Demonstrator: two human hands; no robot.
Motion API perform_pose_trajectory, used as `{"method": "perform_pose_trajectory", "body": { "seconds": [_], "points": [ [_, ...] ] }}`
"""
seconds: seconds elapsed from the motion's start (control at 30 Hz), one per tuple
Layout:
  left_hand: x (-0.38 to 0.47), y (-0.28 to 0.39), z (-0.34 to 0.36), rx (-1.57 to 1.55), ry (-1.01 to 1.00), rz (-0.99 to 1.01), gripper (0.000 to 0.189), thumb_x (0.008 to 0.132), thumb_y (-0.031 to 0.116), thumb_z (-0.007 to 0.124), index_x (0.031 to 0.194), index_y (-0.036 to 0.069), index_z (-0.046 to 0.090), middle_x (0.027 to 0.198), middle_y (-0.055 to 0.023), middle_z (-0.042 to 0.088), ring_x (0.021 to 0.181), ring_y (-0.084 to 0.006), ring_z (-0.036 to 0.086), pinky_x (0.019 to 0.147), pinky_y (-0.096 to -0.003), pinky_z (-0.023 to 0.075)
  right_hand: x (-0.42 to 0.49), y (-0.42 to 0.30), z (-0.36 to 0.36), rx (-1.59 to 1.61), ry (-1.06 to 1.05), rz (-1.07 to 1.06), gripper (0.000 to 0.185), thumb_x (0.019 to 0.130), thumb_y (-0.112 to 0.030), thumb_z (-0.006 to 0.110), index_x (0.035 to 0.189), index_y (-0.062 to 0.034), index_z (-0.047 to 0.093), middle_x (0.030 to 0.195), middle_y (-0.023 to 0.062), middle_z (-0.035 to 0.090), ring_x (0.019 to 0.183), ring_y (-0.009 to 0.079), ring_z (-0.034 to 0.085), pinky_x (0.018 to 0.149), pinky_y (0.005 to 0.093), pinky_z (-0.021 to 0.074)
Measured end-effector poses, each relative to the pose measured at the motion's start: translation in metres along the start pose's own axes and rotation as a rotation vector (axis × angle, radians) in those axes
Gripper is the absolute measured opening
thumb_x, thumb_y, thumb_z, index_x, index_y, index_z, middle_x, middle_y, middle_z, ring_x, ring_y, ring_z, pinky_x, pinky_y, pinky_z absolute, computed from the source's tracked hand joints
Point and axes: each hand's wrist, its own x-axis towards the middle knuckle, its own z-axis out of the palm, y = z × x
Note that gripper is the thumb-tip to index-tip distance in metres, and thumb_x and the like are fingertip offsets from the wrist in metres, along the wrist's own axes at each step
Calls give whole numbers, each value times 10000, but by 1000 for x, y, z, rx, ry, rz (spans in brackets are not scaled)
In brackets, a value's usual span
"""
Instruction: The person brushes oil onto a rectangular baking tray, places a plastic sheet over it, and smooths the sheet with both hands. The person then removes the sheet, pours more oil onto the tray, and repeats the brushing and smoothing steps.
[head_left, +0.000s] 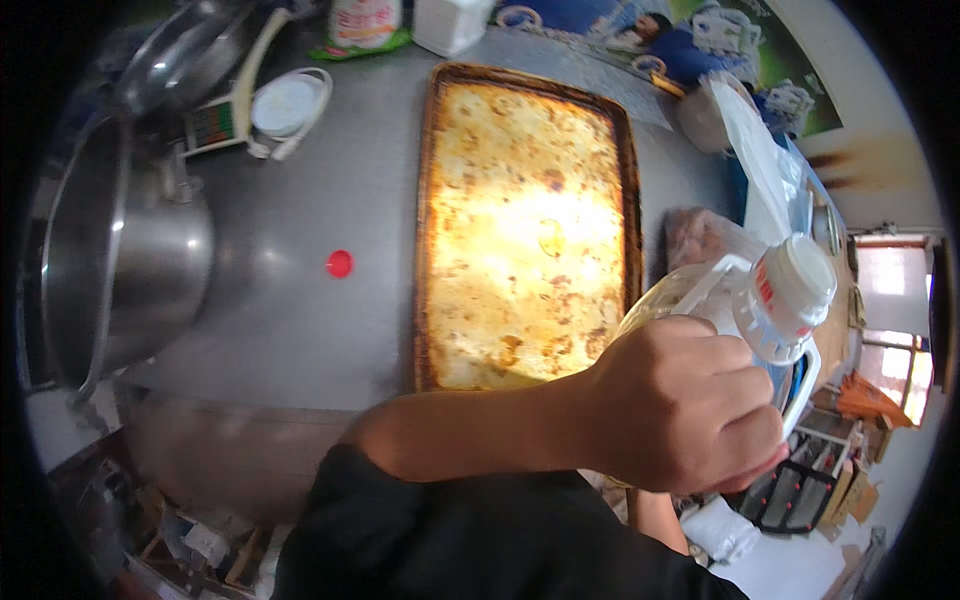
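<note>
My left hand (690, 401) is closed around the white handle of a clear plastic jug (664, 296), its forearm crossing the near end of the baking tray. A white cap (799, 277) tops the jug, which appears to hold pale yellow liquid. Part of my right forearm (656, 517) shows below; my right hand is hidden behind the left hand and the jug. The rectangular baking tray (517, 150), browned and stained with a dark rim, lies on the steel table (277, 322). To its left is a small round red plastic cap (340, 263).
A deep steel pot (161, 262) and a shiny metal bowl (180, 60) stand left. Near them are a digital scale's keypad (214, 126) and a white coiled cable (319, 112). A printed bag (365, 26) and white container (450, 26) are behind; plastic bags (750, 157) lie right.
</note>
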Motion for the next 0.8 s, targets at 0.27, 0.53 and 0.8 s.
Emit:
{"method": "perform_pose_trajectory", "body": {
  "seconds": [0.27, 0.53, 0.8],
  "points": [
    [61, 99, -101, 273, -276, 60, 233, 726, 199, 682, 640, 66, 511, 502, -7, 405, 389, -136, 401, 350, -276, 308, 22, 83, 78, -250, -392, 292, 296, 924, -167, 471, 1165, -1, 518, 908, 117, 637, 665, 191, 638, 565, 311, 507],
    [85, 201, -180, 711, -615, -92, 240, 718, 164, 669, 644, 60, 465, 462, -4, 350, 387, -125, 309, 406, -254, 238, 69, 170, 220, -973, -887, -74, 284, 922, -151, 478, 1154, 6, 526, 887, 119, 646, 639, 189, 647, 543, 306, 514],
    [59, 186, -255, 950, -425, -517, 185, 647, 26, 663, 602, 11, 484, 529, -47, 414, 453, -130, 361, 442, -258, 273, 119, 221, 327, -1915, -640, -437, 607, 734, -218, 678, 1281, -202, 417, 1224, 164, 415, 1089, 347, 479, 847, 420, 488]
  ]
}}
